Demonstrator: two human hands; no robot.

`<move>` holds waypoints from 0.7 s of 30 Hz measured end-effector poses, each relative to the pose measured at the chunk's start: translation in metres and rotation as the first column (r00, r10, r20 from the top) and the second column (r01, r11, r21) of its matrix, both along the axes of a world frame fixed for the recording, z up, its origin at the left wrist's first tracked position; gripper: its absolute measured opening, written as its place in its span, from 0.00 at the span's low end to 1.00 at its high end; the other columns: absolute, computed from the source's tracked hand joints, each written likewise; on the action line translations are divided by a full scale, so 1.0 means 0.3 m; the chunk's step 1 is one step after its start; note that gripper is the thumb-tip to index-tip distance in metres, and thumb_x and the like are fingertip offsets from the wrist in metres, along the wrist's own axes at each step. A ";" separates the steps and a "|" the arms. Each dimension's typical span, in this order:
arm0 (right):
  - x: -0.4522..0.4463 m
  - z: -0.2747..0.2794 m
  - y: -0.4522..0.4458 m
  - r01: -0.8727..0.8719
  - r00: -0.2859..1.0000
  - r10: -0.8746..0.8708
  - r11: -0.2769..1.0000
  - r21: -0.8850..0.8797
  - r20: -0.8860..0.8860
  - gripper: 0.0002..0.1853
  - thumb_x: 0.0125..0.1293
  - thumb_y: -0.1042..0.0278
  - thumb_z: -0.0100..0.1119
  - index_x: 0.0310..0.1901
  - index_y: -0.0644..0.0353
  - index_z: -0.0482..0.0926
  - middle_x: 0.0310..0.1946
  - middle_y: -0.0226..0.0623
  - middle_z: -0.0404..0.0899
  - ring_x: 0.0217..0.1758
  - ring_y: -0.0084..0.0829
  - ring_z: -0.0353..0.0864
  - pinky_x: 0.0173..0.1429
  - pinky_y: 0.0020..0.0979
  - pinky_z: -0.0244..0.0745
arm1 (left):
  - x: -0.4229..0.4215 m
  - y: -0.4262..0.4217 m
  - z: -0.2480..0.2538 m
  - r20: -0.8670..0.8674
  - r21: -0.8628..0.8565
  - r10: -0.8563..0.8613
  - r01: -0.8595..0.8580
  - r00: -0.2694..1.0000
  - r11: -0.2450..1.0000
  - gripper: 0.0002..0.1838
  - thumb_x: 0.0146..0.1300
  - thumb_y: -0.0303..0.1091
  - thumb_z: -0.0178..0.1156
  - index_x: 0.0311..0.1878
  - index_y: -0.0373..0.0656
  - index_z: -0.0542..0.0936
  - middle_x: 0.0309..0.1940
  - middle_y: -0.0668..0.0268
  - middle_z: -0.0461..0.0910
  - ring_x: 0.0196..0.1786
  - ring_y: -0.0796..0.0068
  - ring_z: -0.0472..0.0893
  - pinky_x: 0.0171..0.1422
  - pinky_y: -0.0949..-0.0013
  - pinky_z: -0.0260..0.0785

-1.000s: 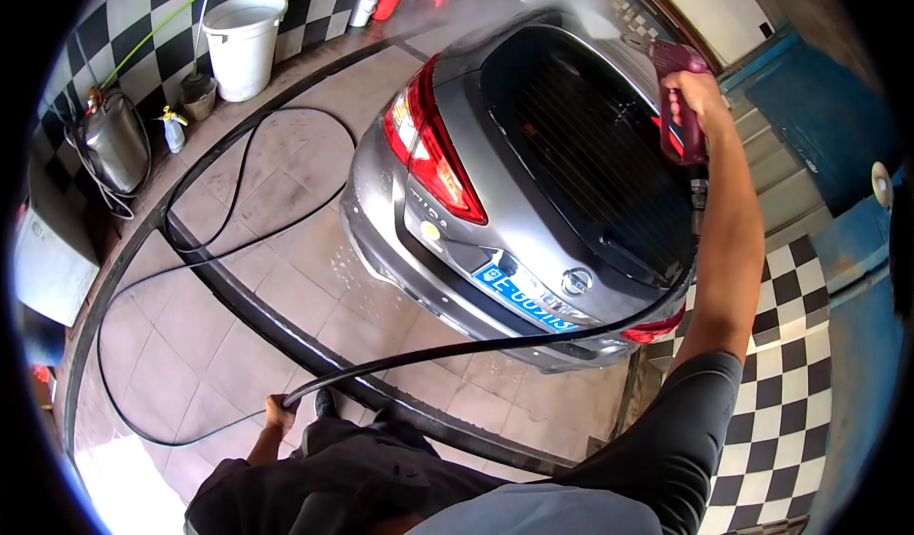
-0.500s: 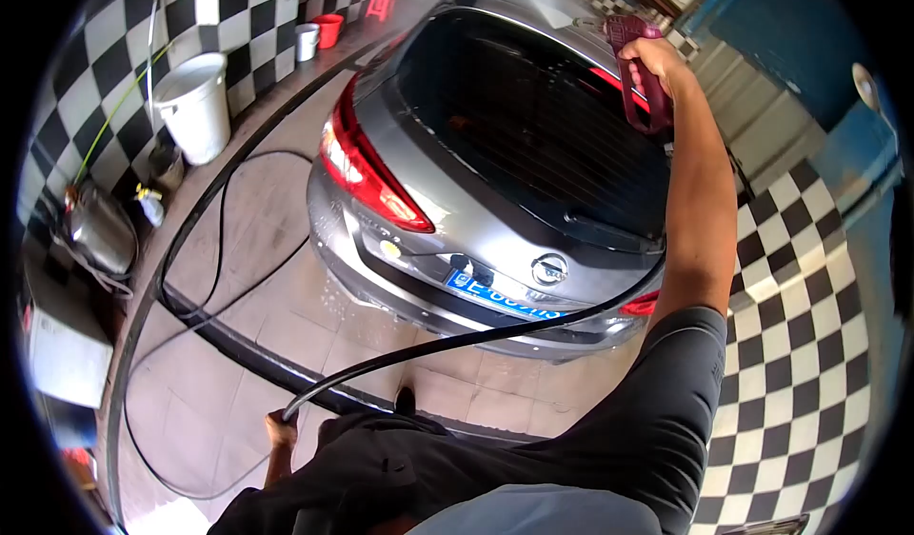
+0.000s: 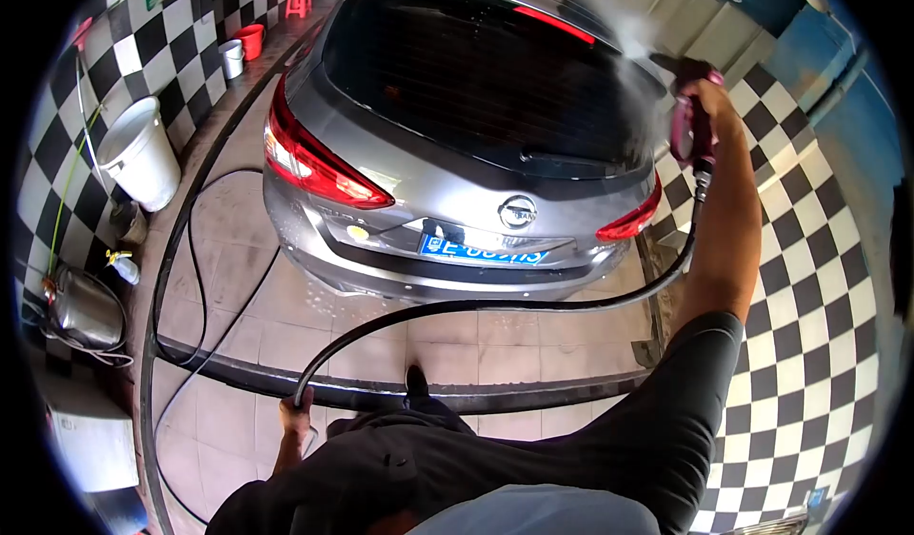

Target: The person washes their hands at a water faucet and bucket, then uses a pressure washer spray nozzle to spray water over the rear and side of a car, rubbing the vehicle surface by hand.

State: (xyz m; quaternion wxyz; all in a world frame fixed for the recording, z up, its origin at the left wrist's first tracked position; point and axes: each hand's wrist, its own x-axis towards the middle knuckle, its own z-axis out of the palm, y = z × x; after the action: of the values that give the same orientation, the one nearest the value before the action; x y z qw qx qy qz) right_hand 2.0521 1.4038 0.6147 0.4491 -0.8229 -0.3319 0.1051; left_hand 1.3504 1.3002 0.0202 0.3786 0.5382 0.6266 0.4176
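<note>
My right hand [image 3: 709, 97] is wrapped round the grip of a dark red pressure washer gun [image 3: 694, 126], held out at the right rear corner of a grey car [image 3: 447, 213]. White spray [image 3: 636, 45] leaves the nozzle toward the car's roof and the upper edge of its dark rear window [image 3: 476, 78]. From the gun's lower end a black hose [image 3: 476, 308] curves across in front of the bumper to my left hand [image 3: 297, 415], which is closed on it low at the left. Water drops show on the bumper's lower left.
Hose loops [image 3: 195, 278] lie on the tiled floor at left. A dark raised strip [image 3: 533, 394] crosses before my feet. Along the left wall stand a white bin [image 3: 143, 154], a red bucket [image 3: 250, 42], a red stool [image 3: 299, 3] and a metal tank [image 3: 88, 311]. A checkered wall [image 3: 809, 345] rises at right.
My right hand and the gun have moved right and down, and the spray has shifted from the roof's left part to its right side. The view has turned; my left hand still holds the hose.
</note>
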 end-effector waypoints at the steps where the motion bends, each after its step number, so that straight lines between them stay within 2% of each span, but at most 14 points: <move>1: -0.049 -0.011 0.017 -0.065 0.998 0.065 0.998 0.015 -0.001 0.06 0.52 0.66 0.56 0.24 0.58 0.74 0.15 0.35 0.70 0.15 0.31 0.70 0.21 0.33 0.69 | -0.019 -0.003 0.001 -0.047 -0.020 -0.030 0.029 0.998 0.999 0.28 0.57 0.46 0.65 0.11 0.39 0.65 0.08 0.73 0.55 0.17 0.85 0.55 0.18 0.66 0.47; 2: -0.137 -0.023 0.029 -0.165 0.985 0.168 0.984 0.070 -0.034 0.07 0.51 0.67 0.56 0.22 0.60 0.75 0.15 0.35 0.70 0.16 0.31 0.69 0.21 0.33 0.67 | -0.069 -0.004 -0.064 -0.070 -0.091 -0.069 0.062 0.995 0.994 0.28 0.57 0.46 0.65 0.11 0.38 0.66 0.08 0.73 0.56 0.17 0.85 0.56 0.18 0.66 0.48; 3: -0.243 -0.022 0.044 -0.259 0.965 0.261 0.965 0.052 -0.038 0.07 0.52 0.68 0.56 0.22 0.60 0.74 0.16 0.35 0.70 0.16 0.30 0.69 0.22 0.32 0.67 | -0.099 -0.006 -0.085 -0.093 -0.158 -0.111 0.095 0.989 0.983 0.27 0.57 0.46 0.65 0.11 0.38 0.67 0.08 0.72 0.57 0.17 0.85 0.57 0.17 0.65 0.48; 4: -0.324 -0.015 0.069 -0.272 0.961 0.270 0.962 -0.026 -0.061 0.08 0.53 0.68 0.57 0.22 0.60 0.74 0.16 0.33 0.70 0.17 0.28 0.69 0.22 0.30 0.67 | -0.127 -0.013 -0.099 -0.136 -0.171 -0.124 0.100 0.983 0.980 0.27 0.57 0.46 0.65 0.12 0.38 0.68 0.07 0.72 0.58 0.17 0.85 0.58 0.17 0.65 0.49; 5: -0.397 -0.012 0.086 -0.321 0.938 0.315 0.947 -0.016 -0.141 0.08 0.53 0.68 0.60 0.22 0.60 0.73 0.16 0.31 0.69 0.17 0.26 0.69 0.22 0.29 0.67 | -0.149 -0.014 -0.081 -0.178 -0.182 -0.138 0.105 0.974 0.978 0.27 0.57 0.47 0.65 0.12 0.37 0.69 0.07 0.71 0.58 0.17 0.85 0.59 0.17 0.65 0.50; 7: -0.519 0.001 0.097 -0.411 0.904 0.399 0.910 -0.056 -0.150 0.07 0.54 0.68 0.61 0.25 0.60 0.74 0.17 0.29 0.69 0.17 0.25 0.68 0.22 0.28 0.68 | -0.197 -0.010 -0.118 -0.230 -0.174 -0.178 0.139 0.957 0.975 0.26 0.56 0.47 0.65 0.15 0.35 0.73 0.07 0.69 0.62 0.17 0.85 0.62 0.18 0.65 0.53; 8: -0.570 0.004 0.089 -0.429 0.899 0.424 0.903 -0.027 -0.113 0.07 0.54 0.69 0.61 0.28 0.61 0.74 0.18 0.30 0.69 0.18 0.24 0.68 0.23 0.28 0.69 | -0.221 0.003 -0.145 -0.275 -0.256 -0.225 0.154 0.935 0.954 0.25 0.56 0.47 0.65 0.16 0.35 0.75 0.07 0.67 0.64 0.17 0.85 0.63 0.18 0.65 0.54; 10: -0.583 0.022 0.075 -0.474 0.876 0.468 0.880 -0.032 -0.114 0.07 0.54 0.68 0.61 0.30 0.61 0.75 0.19 0.29 0.69 0.18 0.24 0.69 0.23 0.28 0.70 | -0.196 0.011 -0.130 -0.194 -0.142 -0.196 0.171 0.961 0.975 0.23 0.56 0.47 0.65 0.19 0.35 0.77 0.08 0.67 0.66 0.18 0.85 0.64 0.18 0.66 0.56; 13: -0.434 0.030 0.050 -0.325 0.942 0.320 0.945 -0.039 -0.098 0.06 0.54 0.68 0.60 0.28 0.60 0.75 0.19 0.30 0.70 0.18 0.24 0.70 0.23 0.28 0.70 | -0.149 0.054 -0.198 -0.159 -0.035 -0.192 0.189 0.968 0.981 0.21 0.57 0.45 0.65 0.20 0.35 0.78 0.09 0.69 0.65 0.19 0.86 0.64 0.20 0.68 0.57; 14: -0.368 0.029 0.028 -0.290 0.955 0.287 0.957 -0.022 -0.078 0.06 0.54 0.67 0.60 0.27 0.59 0.75 0.19 0.31 0.71 0.18 0.25 0.70 0.23 0.29 0.70 | -0.124 0.064 -0.168 -0.136 -0.033 -0.193 0.191 0.972 0.981 0.20 0.56 0.45 0.65 0.21 0.35 0.78 0.09 0.69 0.65 0.19 0.86 0.64 0.20 0.68 0.57; 16: -0.200 0.036 -0.031 -0.238 0.960 0.234 0.971 -0.004 -0.154 0.07 0.54 0.67 0.59 0.26 0.59 0.74 0.19 0.31 0.71 0.18 0.27 0.70 0.23 0.31 0.70 | -0.033 0.091 -0.046 -0.087 -0.020 -0.189 0.188 0.978 0.982 0.19 0.56 0.44 0.65 0.22 0.36 0.79 0.10 0.70 0.64 0.19 0.86 0.63 0.21 0.68 0.58; 18: -0.045 0.019 -0.092 -0.097 0.985 0.105 0.993 0.070 -0.135 0.07 0.53 0.66 0.59 0.25 0.60 0.74 0.18 0.33 0.70 0.17 0.29 0.70 0.23 0.32 0.70 | 0.003 0.116 -0.040 -0.122 -0.133 -0.193 0.176 0.974 0.975 0.22 0.56 0.44 0.65 0.16 0.36 0.73 0.09 0.71 0.61 0.18 0.85 0.61 0.20 0.66 0.54; 19: 0.014 0.015 -0.129 -0.045 0.989 0.056 0.996 0.082 -0.134 0.07 0.53 0.66 0.59 0.24 0.60 0.73 0.17 0.34 0.70 0.17 0.30 0.70 0.23 0.32 0.70 | -0.015 0.140 -0.162 -0.124 -0.150 -0.222 0.203 0.967 0.968 0.24 0.56 0.44 0.65 0.15 0.36 0.71 0.09 0.71 0.60 0.18 0.85 0.60 0.20 0.66 0.53; 21: 0.136 0.001 -0.199 0.026 0.988 -0.009 0.994 0.104 -0.156 0.07 0.52 0.68 0.58 0.24 0.60 0.73 0.16 0.36 0.70 0.16 0.31 0.70 0.22 0.33 0.70 | 0.074 0.155 -0.055 -0.115 -0.086 -0.235 0.226 0.965 0.970 0.27 0.55 0.46 0.66 0.12 0.37 0.67 0.08 0.73 0.57 0.18 0.84 0.57 0.19 0.65 0.50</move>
State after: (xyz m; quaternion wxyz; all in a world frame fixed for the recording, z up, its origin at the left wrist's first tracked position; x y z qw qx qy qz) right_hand 2.0930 1.3441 0.6148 0.5174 -0.7901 -0.2939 0.1471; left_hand 1.3727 1.3467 0.0038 0.4037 0.6186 0.5967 0.3135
